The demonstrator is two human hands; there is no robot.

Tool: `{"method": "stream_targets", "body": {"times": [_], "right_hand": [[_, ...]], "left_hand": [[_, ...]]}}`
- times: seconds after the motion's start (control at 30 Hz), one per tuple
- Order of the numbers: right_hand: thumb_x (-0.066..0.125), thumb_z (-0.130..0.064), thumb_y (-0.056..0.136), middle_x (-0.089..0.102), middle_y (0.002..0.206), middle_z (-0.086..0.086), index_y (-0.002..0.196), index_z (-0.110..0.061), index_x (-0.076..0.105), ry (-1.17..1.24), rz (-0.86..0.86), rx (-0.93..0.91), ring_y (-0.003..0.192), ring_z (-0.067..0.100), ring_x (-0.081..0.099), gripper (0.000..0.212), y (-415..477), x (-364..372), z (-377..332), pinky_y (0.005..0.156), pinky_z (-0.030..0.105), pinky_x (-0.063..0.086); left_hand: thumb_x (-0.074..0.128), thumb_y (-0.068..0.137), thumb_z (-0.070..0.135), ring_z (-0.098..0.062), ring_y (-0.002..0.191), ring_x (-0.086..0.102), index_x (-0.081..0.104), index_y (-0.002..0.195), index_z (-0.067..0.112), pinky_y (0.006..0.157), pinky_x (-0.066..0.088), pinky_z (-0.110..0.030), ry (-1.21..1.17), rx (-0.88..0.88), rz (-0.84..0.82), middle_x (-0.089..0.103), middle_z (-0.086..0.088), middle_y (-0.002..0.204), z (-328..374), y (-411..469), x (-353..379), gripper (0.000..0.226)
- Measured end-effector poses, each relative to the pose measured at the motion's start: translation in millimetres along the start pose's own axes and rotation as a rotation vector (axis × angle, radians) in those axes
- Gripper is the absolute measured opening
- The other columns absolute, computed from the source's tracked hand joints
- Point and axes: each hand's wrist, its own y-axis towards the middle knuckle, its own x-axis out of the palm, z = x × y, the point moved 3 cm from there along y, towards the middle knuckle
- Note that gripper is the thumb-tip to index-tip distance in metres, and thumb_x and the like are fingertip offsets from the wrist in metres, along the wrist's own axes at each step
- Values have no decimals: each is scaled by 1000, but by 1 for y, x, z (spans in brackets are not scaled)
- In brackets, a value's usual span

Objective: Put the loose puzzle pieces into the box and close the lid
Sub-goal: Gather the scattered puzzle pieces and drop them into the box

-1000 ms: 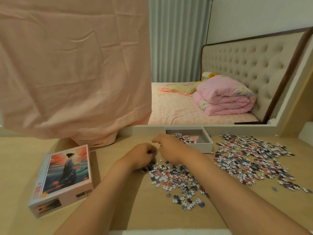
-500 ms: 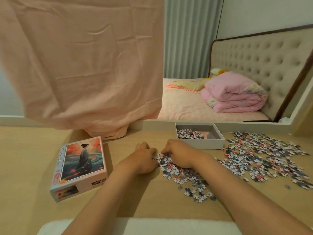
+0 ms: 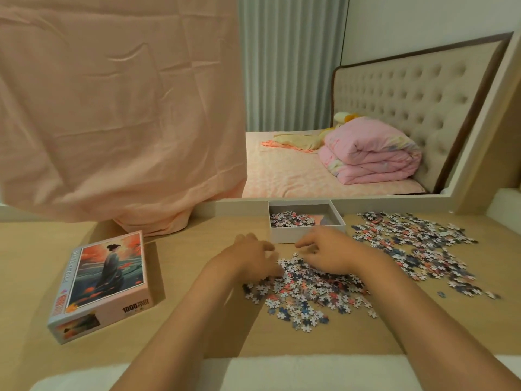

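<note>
Lying far left: pink rectangular cardboard lid (image 3: pixel 107 277) with a painted figure, flat on the pale wooden table (image 3: pixel 33 263), well apart from the box.
Left hand (image 3: pixel 251 258): fingers curled into the near pile's left edge; blurred, so I cannot tell whether it holds pieces.
Near pile: small loose cardboard puzzle pieces (image 3: pixel 307 294), under both hands.
Right hand (image 3: pixel 329 253): fingers spread and relaxed over the pile's top.
Box: white shallow cardboard tray (image 3: pixel 282 235), partly filled, directly beyond the hands; right hand nearer, just beside its front wall.
Far right: larger scatter of pieces (image 3: pixel 417 244), not touched by either hand.
</note>
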Motion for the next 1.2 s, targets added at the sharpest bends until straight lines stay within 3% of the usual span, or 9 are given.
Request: {"method": "stream_targets", "body": {"times": [0.1,0.2,0.33,0.5,0.67,0.8,0.87,1.07,1.2], "right_hand": [[63,-64,82,28,153,5,152,-32,34,-158,-141,100,143,26,26,82,-3,7,10,114,44,30],[64,-74,74,27,149,4,152,-35,33,-162,-132,88,142,24,22,93,0,14,11,115,47,31],[66,-66,79,39,138,1,146,-34,44,-118,-83,10,131,22,39,77,5,18,1,106,41,39],[74,-44,85,59,117,-3,128,-29,64,29,-2,-38,102,13,57,47,5,19,-4,83,25,42],[77,-33,84,62,99,-7,96,-31,73,84,66,-42,89,13,61,13,6,19,-2,69,23,45],[73,-41,84,53,124,-5,135,-26,58,13,-33,-31,116,18,57,55,2,17,1,96,32,48],[74,-42,85,56,135,-5,140,-25,54,12,-57,-4,120,18,57,61,2,16,2,101,34,47],[84,-26,78,70,88,-12,91,-26,79,169,59,15,84,9,65,14,7,14,9,68,19,47],[84,-16,77,74,72,-4,78,-21,79,312,86,38,62,9,67,7,7,4,13,61,23,56]], "left_hand": [[58,69,79,-30,132,25,42,139,32,96,38,-49,226,-170,-116,30,-6,137,-10,-9,-4,86],[50,73,81,-33,134,22,40,140,22,103,35,-51,193,-251,-90,27,-11,140,-15,-9,-1,90],[47,89,64,-34,138,19,33,146,12,110,29,-49,169,-255,-36,21,-14,149,-12,-2,6,78],[53,92,52,-29,131,32,44,143,24,107,36,-46,41,6,-13,37,-9,138,10,1,14,59],[65,88,36,-24,109,53,64,124,27,90,47,-36,-50,158,106,53,-4,113,24,6,20,37],[73,84,29,-13,84,56,75,105,19,74,41,-23,-154,196,239,58,4,91,23,6,15,23],[72,85,26,-10,81,59,76,97,21,71,41,-20,-190,207,269,67,7,90,22,9,15,13],[70,85,20,-8,78,62,76,88,21,70,50,-23,-253,266,290,72,8,85,21,21,16,6],[73,85,22,-7,66,62,73,83,22,60,46,-18,-360,282,303,70,8,77,21,30,3,2]]}}
